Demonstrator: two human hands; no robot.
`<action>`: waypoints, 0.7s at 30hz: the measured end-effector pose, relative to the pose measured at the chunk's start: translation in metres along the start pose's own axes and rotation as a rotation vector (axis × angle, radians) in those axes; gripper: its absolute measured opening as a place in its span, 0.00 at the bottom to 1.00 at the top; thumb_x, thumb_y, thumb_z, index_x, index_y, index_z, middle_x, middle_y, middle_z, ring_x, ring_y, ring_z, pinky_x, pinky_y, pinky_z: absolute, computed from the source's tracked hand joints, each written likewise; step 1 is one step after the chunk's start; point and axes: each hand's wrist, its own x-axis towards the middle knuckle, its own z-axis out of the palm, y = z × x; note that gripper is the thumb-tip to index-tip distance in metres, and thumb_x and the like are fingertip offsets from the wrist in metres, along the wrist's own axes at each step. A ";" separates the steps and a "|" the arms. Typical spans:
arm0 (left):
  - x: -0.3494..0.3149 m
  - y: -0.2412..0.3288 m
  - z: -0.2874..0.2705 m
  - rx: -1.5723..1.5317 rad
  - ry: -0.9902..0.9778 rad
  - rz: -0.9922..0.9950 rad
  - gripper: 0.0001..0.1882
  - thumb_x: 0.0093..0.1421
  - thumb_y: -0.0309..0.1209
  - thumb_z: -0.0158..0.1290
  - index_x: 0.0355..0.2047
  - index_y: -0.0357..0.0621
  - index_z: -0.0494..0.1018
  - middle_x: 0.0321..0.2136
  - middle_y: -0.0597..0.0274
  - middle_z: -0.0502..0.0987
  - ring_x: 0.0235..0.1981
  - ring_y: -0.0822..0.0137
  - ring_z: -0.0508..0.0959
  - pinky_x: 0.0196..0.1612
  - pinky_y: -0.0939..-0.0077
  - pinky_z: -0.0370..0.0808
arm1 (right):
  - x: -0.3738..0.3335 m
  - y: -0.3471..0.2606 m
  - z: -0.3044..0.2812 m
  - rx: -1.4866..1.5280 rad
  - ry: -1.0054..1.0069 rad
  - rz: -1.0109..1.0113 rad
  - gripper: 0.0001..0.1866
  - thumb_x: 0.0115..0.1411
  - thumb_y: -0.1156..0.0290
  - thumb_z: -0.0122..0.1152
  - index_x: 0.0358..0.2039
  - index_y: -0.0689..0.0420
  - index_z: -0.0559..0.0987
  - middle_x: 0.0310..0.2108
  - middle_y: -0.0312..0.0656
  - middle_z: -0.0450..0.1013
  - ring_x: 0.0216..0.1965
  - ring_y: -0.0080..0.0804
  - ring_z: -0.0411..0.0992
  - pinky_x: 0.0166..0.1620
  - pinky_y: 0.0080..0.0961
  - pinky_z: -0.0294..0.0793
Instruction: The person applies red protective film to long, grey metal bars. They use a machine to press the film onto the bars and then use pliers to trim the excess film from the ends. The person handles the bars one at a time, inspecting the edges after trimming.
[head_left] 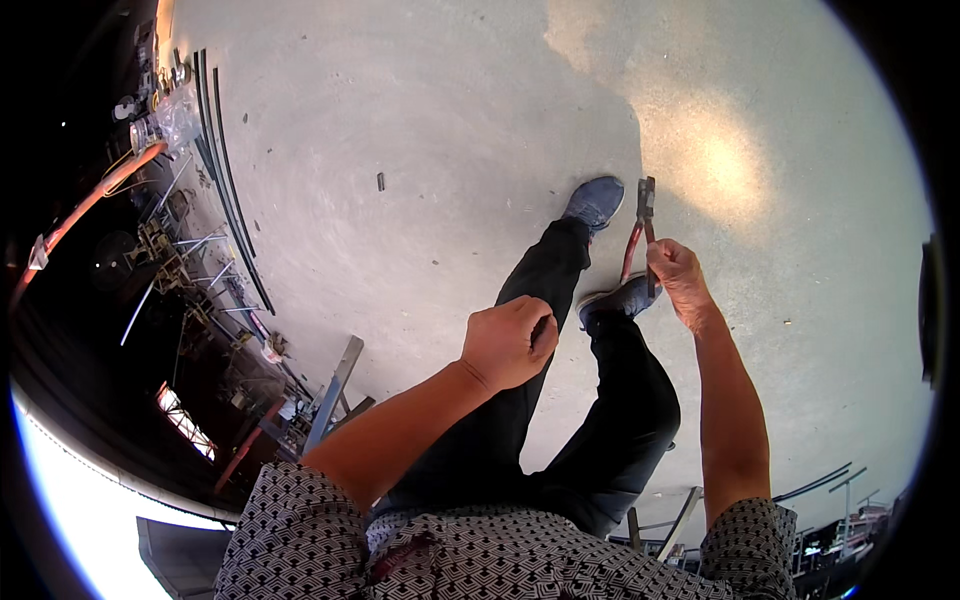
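Right hand point(678, 272): closed round 1 handle of the pliers point(646, 203), near the right shoe point(632, 296)
Left hand point(508, 342): curled into a fist above the left leg point(540, 265), well apart from the pliers; dark hollow by the thumb, cannot tell if anything is held
Pliers: in the right hand, red handles, head pointing away from the body, handles spread, 1 outside the fist; jaw gap too small to tell
Shoes: 2, blue-grey, left shoe point(597, 200) further forward
Floor point(450, 120): grey, bright patch at right, 1 small dark piece point(381, 181) lying forward of the left hand
Left side: long dark strips point(215, 150) beside a clear plastic bag point(180, 115)
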 end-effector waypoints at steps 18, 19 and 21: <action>-0.223 0.111 -0.108 -1.283 0.200 -0.194 0.22 0.68 0.29 0.60 0.61 0.41 0.70 0.42 0.66 0.79 0.42 0.72 0.77 0.50 0.73 0.75 | -0.373 -0.183 0.204 -0.356 -0.697 -0.136 0.07 0.71 0.70 0.61 0.36 0.58 0.75 0.31 0.25 0.69 0.32 0.12 0.65 0.36 0.17 0.66; -0.237 0.111 -0.117 -1.346 0.177 -0.167 0.21 0.69 0.29 0.60 0.60 0.41 0.71 0.42 0.66 0.79 0.42 0.73 0.77 0.50 0.74 0.75 | -0.383 -0.185 0.217 -0.375 -0.711 -0.138 0.07 0.71 0.70 0.61 0.36 0.57 0.75 0.31 0.25 0.69 0.32 0.12 0.65 0.36 0.17 0.66; -0.258 0.105 -0.125 -1.404 0.215 -0.074 0.12 0.73 0.31 0.56 0.54 0.41 0.74 0.40 0.66 0.79 0.40 0.75 0.77 0.47 0.75 0.76 | -0.396 -0.186 0.242 -0.409 -0.734 -0.138 0.08 0.71 0.70 0.61 0.35 0.57 0.75 0.31 0.26 0.69 0.32 0.12 0.65 0.36 0.17 0.66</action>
